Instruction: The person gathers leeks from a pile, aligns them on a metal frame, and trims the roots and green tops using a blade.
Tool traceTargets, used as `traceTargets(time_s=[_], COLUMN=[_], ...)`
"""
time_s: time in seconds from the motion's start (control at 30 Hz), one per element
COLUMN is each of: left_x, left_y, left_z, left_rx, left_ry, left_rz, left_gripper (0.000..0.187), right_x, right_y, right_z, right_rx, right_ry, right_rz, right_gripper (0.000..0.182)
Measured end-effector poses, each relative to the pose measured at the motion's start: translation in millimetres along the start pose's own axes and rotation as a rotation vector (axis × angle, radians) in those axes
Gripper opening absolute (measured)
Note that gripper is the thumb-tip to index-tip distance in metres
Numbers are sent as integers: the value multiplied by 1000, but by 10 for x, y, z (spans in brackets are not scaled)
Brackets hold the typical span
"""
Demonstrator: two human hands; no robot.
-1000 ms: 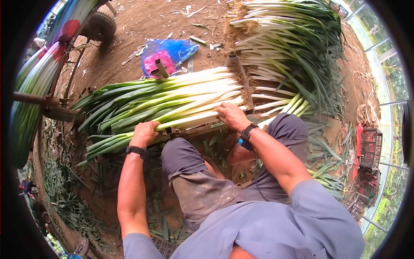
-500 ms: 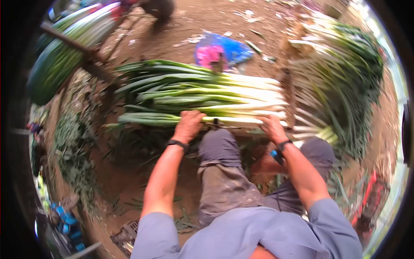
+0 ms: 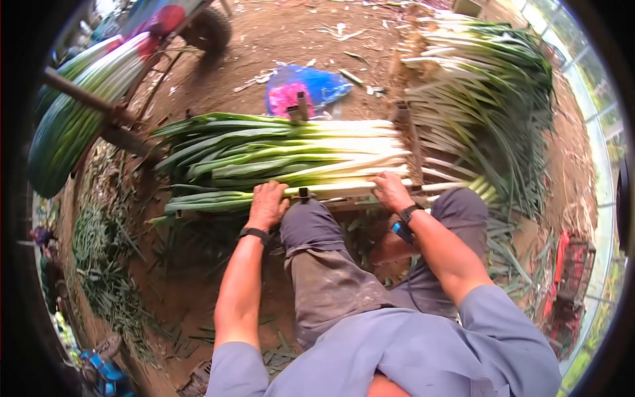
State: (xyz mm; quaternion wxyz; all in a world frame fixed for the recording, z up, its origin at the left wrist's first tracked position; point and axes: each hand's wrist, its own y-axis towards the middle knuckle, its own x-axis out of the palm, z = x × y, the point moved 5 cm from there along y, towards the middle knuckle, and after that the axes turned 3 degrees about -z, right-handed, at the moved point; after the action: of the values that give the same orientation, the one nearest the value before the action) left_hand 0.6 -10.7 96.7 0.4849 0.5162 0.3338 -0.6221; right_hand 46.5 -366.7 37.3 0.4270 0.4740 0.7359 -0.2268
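A thick layer of long green onions [image 3: 304,155] lies sideways in a low rack, white ends to the right and green leaves to the left. My left hand [image 3: 268,204] is closed over the nearest stalks, where green turns pale. Near the white ends, my right hand [image 3: 391,190] has its fingers curled over the same front stalks; its palm side is hidden. A short metal post [image 3: 303,192] of the rack stands between my hands, just beyond my knee. At the rack's right end is an upright end board [image 3: 411,142].
A big heap of loose green onions [image 3: 489,99] lies on the right. Blue and pink plastic [image 3: 307,89] sits behind the rack. Bundled onions [image 3: 92,112] rest on a cart frame at upper left. Leaf trimmings [image 3: 106,258] cover the left ground; a red crate [image 3: 572,271] stands far right.
My view has shifted, so the rack appears farther left and slightly lower. Both hands stay on the front stalks, with little visible change in the onions.
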Motion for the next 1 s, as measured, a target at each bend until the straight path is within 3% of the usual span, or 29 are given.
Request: traceTargets(time_s=[0.1,0.17,0.37,0.43,0.5,0.57,0.63,0.77,0.83,0.87,0.97,1.0], left_x=[0,13,-143,-161,-151,-145,-176,-104,-115,-94,-204,-250], left_y=[7,17,162,173,237,298,369,480,451,408,328,334], left_z=[-129,-265,-3,-28,-56,-59,-14,88,73,62,185,227], left_rx=[-65,-141,-240,-273,-262,-259,-250,-215,-194,-210,-150,-134], left_ry=[-219,-399,-107,-71,-56,-19,17,281,275,267,328,332], left_rz=[30,70,124,104,12,-22,-58,-162,-61,-49,73,68], left_gripper=[27,21,23,31,30,29,28,21,25,25,20,17], right_x=[-114,-78,-146,-295,-257,-218,-251,-507,-726,-798,-734,-560], right_y=[-42,42,130,183,253,344,455,549,554,516,316,246], right_z=[-120,35,183,125,207,248,258,182,-19,-66,-73,13], right_rx=[-83,79,423,455,446,354,403,184,-170,-199,-123,-24], right_ry=[-13,319,507,270,183,-109,-149,-200,-200,-176,-34,-5], right_rz=[146,70,203,208,153,90,49,64,264,340,265,136], right_gripper=[29,27,34,42,45,41,32,13,11,10,11,13])
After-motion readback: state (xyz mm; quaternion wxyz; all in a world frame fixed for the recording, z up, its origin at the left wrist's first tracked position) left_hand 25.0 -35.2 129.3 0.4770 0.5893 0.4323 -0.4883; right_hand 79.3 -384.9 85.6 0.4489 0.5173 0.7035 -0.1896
